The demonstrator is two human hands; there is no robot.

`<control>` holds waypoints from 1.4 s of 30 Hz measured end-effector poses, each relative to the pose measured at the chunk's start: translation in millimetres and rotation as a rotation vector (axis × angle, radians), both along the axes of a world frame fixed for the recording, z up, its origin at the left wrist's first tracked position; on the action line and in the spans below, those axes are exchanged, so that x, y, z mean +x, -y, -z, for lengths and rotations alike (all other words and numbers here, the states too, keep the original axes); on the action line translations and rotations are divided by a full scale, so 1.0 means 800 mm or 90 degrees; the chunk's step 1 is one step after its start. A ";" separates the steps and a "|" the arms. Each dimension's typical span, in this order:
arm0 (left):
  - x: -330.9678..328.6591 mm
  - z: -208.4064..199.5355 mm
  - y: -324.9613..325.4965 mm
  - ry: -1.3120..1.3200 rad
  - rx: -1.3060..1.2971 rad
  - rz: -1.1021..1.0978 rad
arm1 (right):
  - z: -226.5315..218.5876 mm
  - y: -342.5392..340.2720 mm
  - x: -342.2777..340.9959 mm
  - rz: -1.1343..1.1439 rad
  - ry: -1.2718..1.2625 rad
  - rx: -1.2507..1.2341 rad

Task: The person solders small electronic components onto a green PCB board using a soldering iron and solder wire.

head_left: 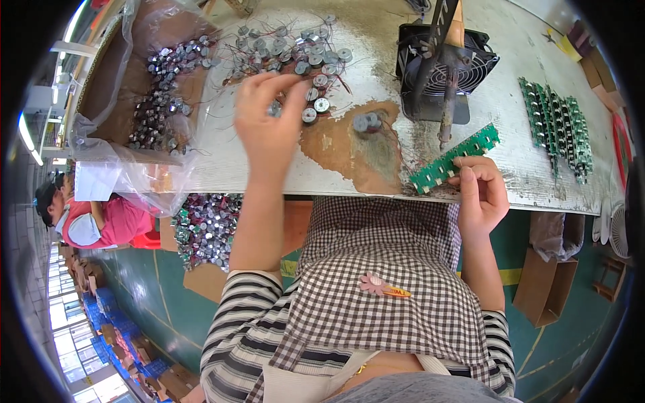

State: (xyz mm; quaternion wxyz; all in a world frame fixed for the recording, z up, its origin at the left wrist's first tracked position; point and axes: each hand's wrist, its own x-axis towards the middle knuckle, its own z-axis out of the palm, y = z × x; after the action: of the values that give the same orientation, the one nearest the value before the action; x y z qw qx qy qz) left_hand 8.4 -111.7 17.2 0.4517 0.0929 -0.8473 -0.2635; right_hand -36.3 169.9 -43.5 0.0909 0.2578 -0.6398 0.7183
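At 11 o'clock I see L hand (267, 111) curled over round motors (316, 49), heaped handy; too blurred to tell if it grips one. At 2 o'clock, R hand (482, 195) pinches green board (442, 164) near its edge, prob. keeping its face clear.

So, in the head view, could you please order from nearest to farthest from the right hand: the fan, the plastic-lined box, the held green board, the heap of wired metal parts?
From the right hand:
1. Green board: held in its fingers.
2. Fan: above, slightly left.
3. Heap of wired metal parts: farther left.
4. Plastic-lined box: far left.
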 end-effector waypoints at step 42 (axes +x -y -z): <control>0.031 0.045 -0.037 0.244 0.065 0.185 | 0.002 0.003 -0.005 -0.027 -0.017 -0.010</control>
State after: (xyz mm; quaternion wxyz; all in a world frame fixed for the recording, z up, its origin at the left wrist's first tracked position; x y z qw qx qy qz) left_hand 33.4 -81.7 -18.8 0.2351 0.0413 -0.9075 -0.3457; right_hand -40.4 167.1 -44.8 0.0860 0.2805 -0.6274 0.7213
